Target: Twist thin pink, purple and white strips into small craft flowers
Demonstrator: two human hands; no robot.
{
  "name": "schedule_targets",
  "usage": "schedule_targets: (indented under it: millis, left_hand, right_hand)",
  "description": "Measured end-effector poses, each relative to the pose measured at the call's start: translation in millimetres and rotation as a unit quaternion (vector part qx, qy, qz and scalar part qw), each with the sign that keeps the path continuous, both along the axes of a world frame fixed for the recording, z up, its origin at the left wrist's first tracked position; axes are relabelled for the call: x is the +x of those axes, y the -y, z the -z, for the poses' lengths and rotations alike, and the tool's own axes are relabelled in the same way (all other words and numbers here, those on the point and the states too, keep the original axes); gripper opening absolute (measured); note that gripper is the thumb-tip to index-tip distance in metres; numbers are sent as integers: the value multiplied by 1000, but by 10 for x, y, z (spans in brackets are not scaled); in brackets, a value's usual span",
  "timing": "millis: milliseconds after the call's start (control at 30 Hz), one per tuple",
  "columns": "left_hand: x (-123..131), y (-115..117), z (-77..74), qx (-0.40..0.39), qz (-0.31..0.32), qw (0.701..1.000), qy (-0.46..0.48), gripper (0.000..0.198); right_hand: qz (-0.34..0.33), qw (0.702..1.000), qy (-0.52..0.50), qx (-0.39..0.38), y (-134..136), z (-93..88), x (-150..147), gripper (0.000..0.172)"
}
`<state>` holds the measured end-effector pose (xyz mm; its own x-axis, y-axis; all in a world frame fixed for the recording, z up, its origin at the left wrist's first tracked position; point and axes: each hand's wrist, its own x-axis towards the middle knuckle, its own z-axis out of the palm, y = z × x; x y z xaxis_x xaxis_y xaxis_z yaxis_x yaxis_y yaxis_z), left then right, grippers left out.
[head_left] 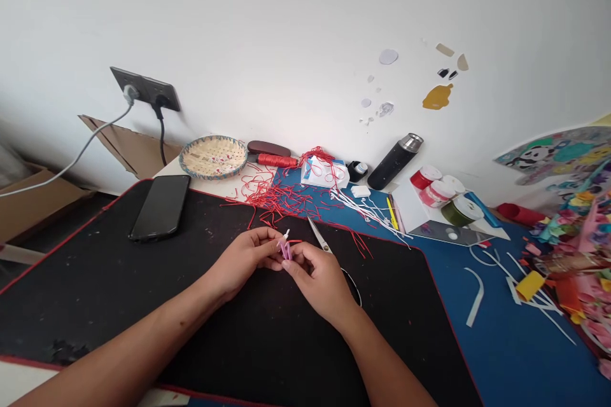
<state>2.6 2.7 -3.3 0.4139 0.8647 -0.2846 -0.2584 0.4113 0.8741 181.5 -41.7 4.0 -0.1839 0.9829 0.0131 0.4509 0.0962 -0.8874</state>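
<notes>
Pink folded strip (pixel 286 250) sits pinched between the curled fingers of the left hand (pixel 243 257) and right hand (pixel 317 281) above the black desk mat (pixel 267 343), with scissors (pixel 319 235) just beyond and red threads (pixel 277 200) scattered past them.

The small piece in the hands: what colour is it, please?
The piece is pinkish purple, head view.

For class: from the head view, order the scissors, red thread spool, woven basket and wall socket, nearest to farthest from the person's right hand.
From the right hand:
1. Scissors, on the mat just ahead of it.
2. Red thread spool, behind the mat, ahead and left.
3. Woven basket, farther left at the back.
4. Wall socket, on the wall, farthest left.
</notes>
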Motion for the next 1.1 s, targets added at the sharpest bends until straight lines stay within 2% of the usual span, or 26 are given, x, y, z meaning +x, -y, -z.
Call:
schedule_targets:
  millis: [167,333,533,833,1100]
  left_hand:
    - [-9,-25,22,34,-29,999,-10,32]
    - [-24,-59,60,27,-48,998,-2,34]
    - [-15,-68,71,34,-58,998,-3,37]
    - [3,-60,40,42,-63,997,14,38]
    - [-6,-67,52,52,-62,997,15,34]
  right_hand:
    - [2,1000,-16,-16,12,-18,4,13]
    - [8,999,-45,-13,6,-8,27,20]
    - [4,982,-164,-98,0,43,27,25]
    - [-21,971,-184,-151,-16,-4,29,34]
    - [-26,962,-227,-148,-30,-18,47,38]
